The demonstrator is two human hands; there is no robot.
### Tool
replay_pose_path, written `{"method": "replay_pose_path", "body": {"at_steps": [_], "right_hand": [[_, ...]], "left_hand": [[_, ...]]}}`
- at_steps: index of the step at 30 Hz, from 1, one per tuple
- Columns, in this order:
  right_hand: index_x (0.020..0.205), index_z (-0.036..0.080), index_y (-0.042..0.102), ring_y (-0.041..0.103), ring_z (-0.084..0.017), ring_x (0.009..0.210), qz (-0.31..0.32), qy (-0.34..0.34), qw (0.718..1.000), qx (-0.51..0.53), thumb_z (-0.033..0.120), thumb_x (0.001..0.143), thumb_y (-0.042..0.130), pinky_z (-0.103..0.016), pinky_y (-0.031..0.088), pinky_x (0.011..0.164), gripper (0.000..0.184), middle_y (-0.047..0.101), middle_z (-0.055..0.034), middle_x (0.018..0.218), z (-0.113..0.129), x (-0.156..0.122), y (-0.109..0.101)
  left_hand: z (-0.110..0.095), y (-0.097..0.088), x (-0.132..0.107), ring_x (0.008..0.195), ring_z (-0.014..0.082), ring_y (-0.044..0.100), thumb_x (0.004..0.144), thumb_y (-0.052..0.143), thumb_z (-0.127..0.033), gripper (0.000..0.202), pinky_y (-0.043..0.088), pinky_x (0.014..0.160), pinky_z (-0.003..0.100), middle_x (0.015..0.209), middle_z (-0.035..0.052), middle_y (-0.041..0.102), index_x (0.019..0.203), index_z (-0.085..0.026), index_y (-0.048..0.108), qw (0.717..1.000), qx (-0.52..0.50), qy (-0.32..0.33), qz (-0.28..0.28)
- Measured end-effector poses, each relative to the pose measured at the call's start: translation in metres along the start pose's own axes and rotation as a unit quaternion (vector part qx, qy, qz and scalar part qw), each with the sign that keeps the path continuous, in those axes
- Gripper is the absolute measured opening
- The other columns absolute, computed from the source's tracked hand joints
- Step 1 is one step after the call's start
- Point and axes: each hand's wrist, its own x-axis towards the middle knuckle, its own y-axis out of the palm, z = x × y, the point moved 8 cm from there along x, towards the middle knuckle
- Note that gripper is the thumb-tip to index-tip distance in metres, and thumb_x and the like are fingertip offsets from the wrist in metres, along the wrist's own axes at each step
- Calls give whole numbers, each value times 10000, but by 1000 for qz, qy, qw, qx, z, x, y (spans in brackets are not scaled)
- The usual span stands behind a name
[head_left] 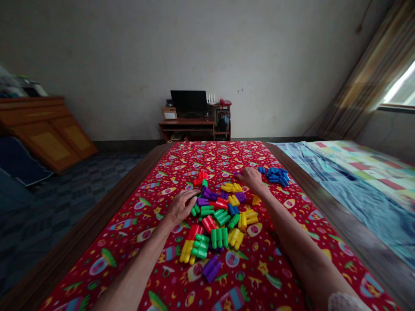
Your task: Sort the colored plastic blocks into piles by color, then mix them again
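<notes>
A loose heap of plastic building blocks, each shaped like joined rounded pegs, lies mid-table. Green blocks [219, 237], yellow blocks [236, 238], red blocks [209, 223] and purple blocks [210, 193] are mixed together. My left hand [181, 206] rests at the heap's left edge, thumb and fingers apart, beside a small green block [195, 211]. Beyond the heap, my right hand [251, 176] has its fingers closed on a purple block [237, 173], mostly hidden by the hand. Just to its right is a separate pile of blue blocks [277, 176].
A red patterned cloth [233, 298] covers the table, leaving dark wooden edges [129, 175] at both sides. A bed with a blue sheet [327, 190] adjoins on the right. Against the far wall a desk [186, 125] holds a monitor [189, 103]; a wooden cabinet [48, 134] stands left.
</notes>
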Motion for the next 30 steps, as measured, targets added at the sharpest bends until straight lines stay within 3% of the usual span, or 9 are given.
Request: {"method": "replay_pose_path", "body": {"at_steps": [4,6,9,12,16,20,23,26,30], "right_hand": [[1094,132,674,647,-259,1003,-32,-36,999,4,368,982,386,-308,446,814,389,689,-185,1063,26,-14,-13],[1113,143,666,649,-238,973,-35,-135,989,49,370,983,409,-289,435,802,366,703,-164,1013,64,-27,-12],[1161,183,641,646,-192,925,5,-329,935,130,318,937,530,-244,424,759,284,717,-105,976,124,-56,2],[1188,179,626,644,-159,878,32,-405,897,172,209,918,544,-222,414,728,283,717,-88,999,147,-68,11],[1209,158,618,642,-160,906,-3,-343,923,176,189,926,509,-217,408,747,305,706,-102,1051,118,-45,-5],[1315,196,553,641,-213,968,-61,-152,981,102,235,939,467,-257,422,763,388,694,-116,1110,48,-6,-20],[1215,191,628,628,-252,1010,-56,-58,996,33,252,934,468,-296,434,791,330,702,-136,1078,6,9,-9],[1244,186,613,568,-276,1123,-38,-73,996,21,354,946,485,-342,437,860,365,679,-147,1137,-8,14,11],[1344,234,538,452,-290,1256,-27,-145,988,37,473,954,454,-403,409,948,465,563,-137,1339,5,12,28]], "left_hand": [[-2,-1,0,1099,256,630,918,388,-457,446,457,1016,436,1138,98,713,1094,-189,698,1000,-4,-2,8],[-2,-1,0,1098,256,632,917,394,-459,441,457,1019,442,1136,97,713,1101,-194,695,1000,-7,-3,10],[2,-1,0,1086,257,638,907,407,-488,439,482,993,441,1129,88,714,1086,-212,697,1000,-11,-13,-2],[5,-1,0,1081,259,641,900,405,-509,448,494,980,435,1120,84,718,1064,-220,704,1000,-7,-21,-10],[2,0,0,1089,260,638,911,384,-490,448,466,1007,458,1128,85,718,1046,-216,712,1000,-9,-13,6],[-1,-1,1,1103,261,630,916,376,-482,448,448,1024,466,1143,88,712,1031,-214,717,1000,-10,-11,12],[-1,-1,1,1123,262,623,918,362,-496,461,434,1040,461,1147,82,711,1025,-222,717,1000,-6,-10,18],[-1,-1,0,1122,262,625,916,359,-506,464,433,1045,459,1144,80,711,1029,-230,715,1000,-4,-10,15],[0,-1,-1,1120,260,624,916,358,-494,465,434,1046,460,1148,80,709,1070,-225,704,1000,-4,-13,11]]}}
